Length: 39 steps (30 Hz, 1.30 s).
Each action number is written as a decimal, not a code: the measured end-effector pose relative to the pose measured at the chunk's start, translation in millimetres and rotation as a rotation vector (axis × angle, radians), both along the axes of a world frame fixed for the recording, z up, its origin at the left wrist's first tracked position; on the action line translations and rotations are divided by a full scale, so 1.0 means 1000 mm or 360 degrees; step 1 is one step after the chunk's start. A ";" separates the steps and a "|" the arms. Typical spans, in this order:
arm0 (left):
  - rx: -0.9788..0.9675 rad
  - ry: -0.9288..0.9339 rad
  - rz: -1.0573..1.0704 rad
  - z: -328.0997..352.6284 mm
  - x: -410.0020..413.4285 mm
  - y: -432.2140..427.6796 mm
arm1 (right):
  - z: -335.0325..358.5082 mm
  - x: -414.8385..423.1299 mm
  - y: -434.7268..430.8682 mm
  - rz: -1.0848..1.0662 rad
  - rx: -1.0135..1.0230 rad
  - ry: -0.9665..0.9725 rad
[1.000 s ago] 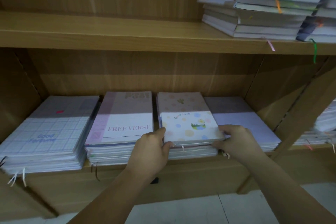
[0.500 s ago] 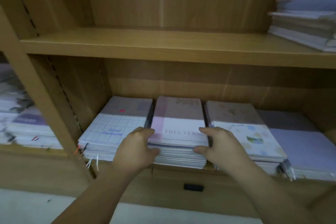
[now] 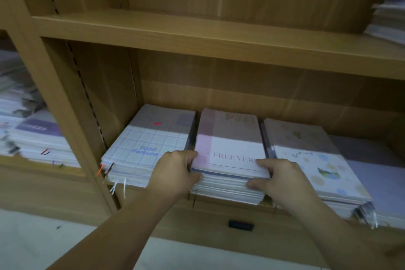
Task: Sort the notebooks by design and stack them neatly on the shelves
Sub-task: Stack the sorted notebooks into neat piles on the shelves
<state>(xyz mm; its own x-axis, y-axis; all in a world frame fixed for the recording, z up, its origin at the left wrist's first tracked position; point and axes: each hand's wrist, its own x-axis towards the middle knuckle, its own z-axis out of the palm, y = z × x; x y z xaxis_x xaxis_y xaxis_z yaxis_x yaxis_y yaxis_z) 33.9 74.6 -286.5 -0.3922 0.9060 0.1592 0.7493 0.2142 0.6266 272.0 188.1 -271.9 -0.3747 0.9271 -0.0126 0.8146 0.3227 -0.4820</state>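
Note:
A stack of pink and white "FREE VERSE" notebooks (image 3: 230, 144) lies on the lower shelf (image 3: 219, 206). My left hand (image 3: 175, 173) grips its front left corner, thumb on top and fingers on the page edges. My right hand (image 3: 278, 180) grips the front right corner the same way. To the left lies a blue grid "Good Fortune" stack (image 3: 144, 147). On the right sit a dotted pastel stack (image 3: 315, 164) and a plain lilac stack (image 3: 377, 177).
The upper shelf board (image 3: 197, 33) is bare on its left and carries a notebook pile (image 3: 388, 19) at the far right. More stacks (image 3: 30, 138) fill the neighbouring bay on the left, beyond the upright panel (image 3: 57, 94). A pale floor (image 3: 43, 237) lies below.
Both hands moved from the dotted pastel stack to the FREE VERSE stack and took hold of its front corners. The view shifted left and closer.

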 end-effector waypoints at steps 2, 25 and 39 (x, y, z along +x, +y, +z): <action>0.0008 -0.0048 0.0035 -0.002 -0.001 0.000 | 0.000 0.001 0.000 -0.0003 0.0025 -0.0027; -0.0053 0.0269 0.0046 -0.004 0.001 -0.001 | 0.003 0.003 -0.005 0.0026 0.0025 -0.0075; 0.0427 0.0522 0.0047 0.014 0.025 -0.020 | 0.023 0.038 -0.009 -0.0020 0.0136 0.0189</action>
<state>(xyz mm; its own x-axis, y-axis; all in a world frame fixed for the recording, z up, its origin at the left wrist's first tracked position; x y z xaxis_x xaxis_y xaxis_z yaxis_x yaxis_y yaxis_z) 58.8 54.1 -272.6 -0.3066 0.8047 0.5083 0.9142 0.1002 0.3927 310.4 178.6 -249.2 -0.3570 0.9276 0.1104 0.7578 0.3567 -0.5465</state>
